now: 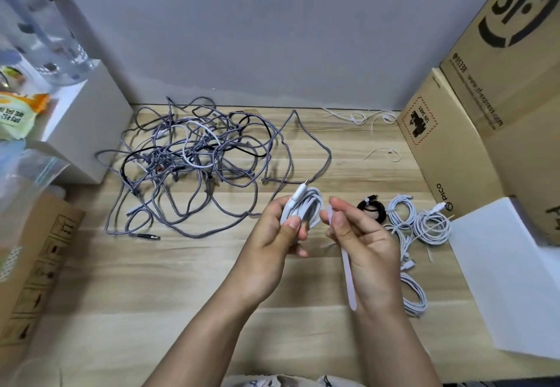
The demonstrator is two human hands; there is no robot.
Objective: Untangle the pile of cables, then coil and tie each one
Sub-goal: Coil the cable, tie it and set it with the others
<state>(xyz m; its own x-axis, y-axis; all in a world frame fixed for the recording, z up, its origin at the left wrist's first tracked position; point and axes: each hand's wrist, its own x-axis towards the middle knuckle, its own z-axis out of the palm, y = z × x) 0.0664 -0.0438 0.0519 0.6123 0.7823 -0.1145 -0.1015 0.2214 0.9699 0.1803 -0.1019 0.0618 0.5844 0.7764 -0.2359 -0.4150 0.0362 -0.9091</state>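
Coiled white cable (304,205) gripped in left hand (269,241) above light wooden tabletop (151,280), long pale fabric tie strip (345,265) pinched in right hand (363,241) just beside, tangled grey braided cable pile (194,162) behind.

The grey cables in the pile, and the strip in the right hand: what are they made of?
Grey cables: apparently braided fabric sheath, matte, showing a woven speckled pattern. Strip pinched by the right hand: pale, flat, flexible; possibly soft plastic or hook-and-loop, unclear.
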